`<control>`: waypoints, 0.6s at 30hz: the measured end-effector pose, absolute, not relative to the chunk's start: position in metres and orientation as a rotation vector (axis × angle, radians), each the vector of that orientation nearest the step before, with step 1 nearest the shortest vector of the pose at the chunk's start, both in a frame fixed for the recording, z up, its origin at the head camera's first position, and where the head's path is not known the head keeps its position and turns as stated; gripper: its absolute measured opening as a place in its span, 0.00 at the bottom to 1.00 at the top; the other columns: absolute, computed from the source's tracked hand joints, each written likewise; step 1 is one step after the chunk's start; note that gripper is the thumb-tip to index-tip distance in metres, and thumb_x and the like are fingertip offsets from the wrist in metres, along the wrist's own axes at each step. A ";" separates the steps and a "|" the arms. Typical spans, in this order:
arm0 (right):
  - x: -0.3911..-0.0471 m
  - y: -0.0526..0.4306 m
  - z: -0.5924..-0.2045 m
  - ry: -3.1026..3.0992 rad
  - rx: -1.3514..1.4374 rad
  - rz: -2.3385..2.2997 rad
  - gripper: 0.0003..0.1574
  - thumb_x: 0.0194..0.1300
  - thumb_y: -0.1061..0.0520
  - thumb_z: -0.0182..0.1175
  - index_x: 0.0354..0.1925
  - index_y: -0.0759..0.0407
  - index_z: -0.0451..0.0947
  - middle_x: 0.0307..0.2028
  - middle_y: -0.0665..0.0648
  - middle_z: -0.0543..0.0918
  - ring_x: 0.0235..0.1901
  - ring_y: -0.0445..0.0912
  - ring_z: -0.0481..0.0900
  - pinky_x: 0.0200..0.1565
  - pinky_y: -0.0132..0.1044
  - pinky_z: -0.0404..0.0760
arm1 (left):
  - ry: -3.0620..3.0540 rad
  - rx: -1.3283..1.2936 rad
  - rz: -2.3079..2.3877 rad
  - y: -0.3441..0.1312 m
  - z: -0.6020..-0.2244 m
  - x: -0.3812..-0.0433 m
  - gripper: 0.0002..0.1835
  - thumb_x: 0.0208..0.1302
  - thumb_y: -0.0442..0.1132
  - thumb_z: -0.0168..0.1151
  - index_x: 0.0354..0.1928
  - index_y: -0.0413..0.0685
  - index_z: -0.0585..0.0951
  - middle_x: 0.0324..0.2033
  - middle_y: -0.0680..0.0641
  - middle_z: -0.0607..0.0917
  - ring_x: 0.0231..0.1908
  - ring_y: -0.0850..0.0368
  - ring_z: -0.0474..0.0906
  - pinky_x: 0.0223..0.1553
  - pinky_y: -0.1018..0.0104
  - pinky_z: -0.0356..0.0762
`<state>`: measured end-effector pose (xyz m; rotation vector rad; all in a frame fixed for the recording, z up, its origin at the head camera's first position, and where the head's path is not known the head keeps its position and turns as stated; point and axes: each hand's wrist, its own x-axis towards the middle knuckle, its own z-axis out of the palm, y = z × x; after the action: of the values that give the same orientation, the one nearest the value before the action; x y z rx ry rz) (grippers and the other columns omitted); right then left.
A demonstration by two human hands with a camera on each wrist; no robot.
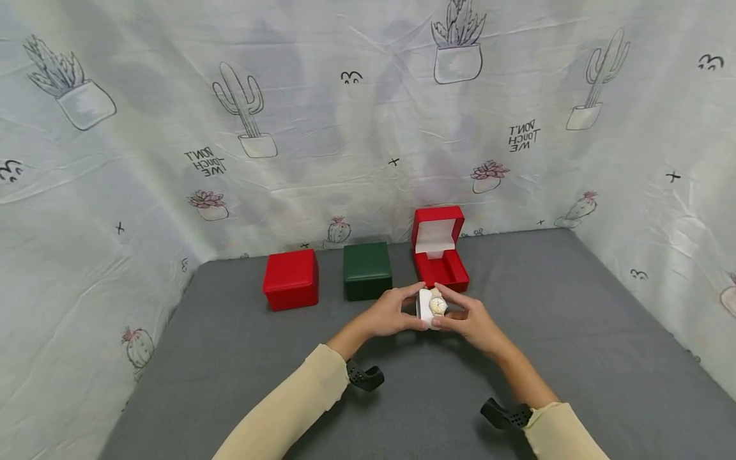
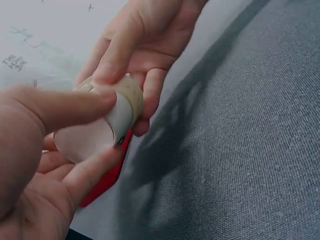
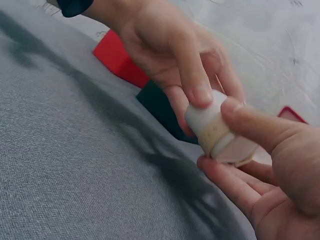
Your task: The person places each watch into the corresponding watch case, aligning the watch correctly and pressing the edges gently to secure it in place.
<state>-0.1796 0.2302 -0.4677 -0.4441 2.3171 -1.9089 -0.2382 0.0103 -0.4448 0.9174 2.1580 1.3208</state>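
A wristwatch with a pale dial and cream strap sits around a white watch cushion, held above the table in front of an open red box. My left hand grips the cushion's left end between thumb and fingers. From the other side, my right hand pinches the watch and strap. In the left wrist view the cream strap wraps the cushion beside my right thumb. The right wrist view shows the white cushion end under my left thumb; the dial is hidden there.
Just behind the hands stands the open red box, its white-lined lid raised. A closed green box is to its left, and a closed red box stands farther left. Patterned cloth hangs behind the grey tabletop.
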 end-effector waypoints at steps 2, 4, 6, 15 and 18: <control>-0.179 0.232 -0.469 2.277 -0.412 -1.930 0.44 0.63 0.62 0.63 0.73 0.60 0.57 0.65 0.71 0.66 0.36 0.42 0.84 0.43 0.32 0.84 | 2.152 0.930 1.323 0.011 -0.446 -0.238 0.45 0.58 0.40 0.70 0.74 0.44 0.56 0.73 0.47 0.62 0.68 0.49 0.66 0.64 0.56 0.71; -0.178 0.234 -0.469 2.238 -0.398 -1.955 0.42 0.65 0.62 0.61 0.73 0.59 0.56 0.67 0.71 0.64 0.39 0.42 0.84 0.44 0.34 0.84 | 2.125 0.914 1.356 0.011 -0.447 -0.238 0.45 0.58 0.39 0.69 0.74 0.46 0.57 0.73 0.48 0.62 0.69 0.49 0.66 0.64 0.58 0.70; -0.176 0.236 -0.467 2.236 -0.411 -1.958 0.42 0.65 0.62 0.60 0.73 0.58 0.56 0.68 0.69 0.63 0.41 0.42 0.84 0.45 0.35 0.84 | 2.081 0.887 1.407 0.010 -0.447 -0.237 0.44 0.58 0.36 0.69 0.74 0.47 0.57 0.73 0.49 0.62 0.69 0.48 0.65 0.62 0.58 0.73; -0.171 0.240 -0.453 2.364 -0.511 -1.905 0.44 0.60 0.63 0.65 0.71 0.60 0.59 0.63 0.65 0.67 0.44 0.41 0.85 0.45 0.31 0.83 | 2.007 0.859 1.520 0.012 -0.442 -0.235 0.44 0.57 0.33 0.69 0.74 0.49 0.58 0.69 0.49 0.64 0.70 0.47 0.63 0.55 0.61 0.78; -0.172 0.241 -0.451 2.335 -0.533 -1.928 0.44 0.61 0.65 0.64 0.71 0.61 0.58 0.63 0.67 0.67 0.44 0.41 0.85 0.45 0.31 0.83 | 2.009 0.840 1.533 0.013 -0.438 -0.232 0.45 0.56 0.32 0.70 0.74 0.49 0.59 0.67 0.48 0.65 0.70 0.48 0.64 0.54 0.61 0.79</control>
<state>-0.1721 0.2408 -0.4508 -0.5331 2.3346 -1.9280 -0.2324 0.0132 -0.4384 0.8395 2.0092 1.5335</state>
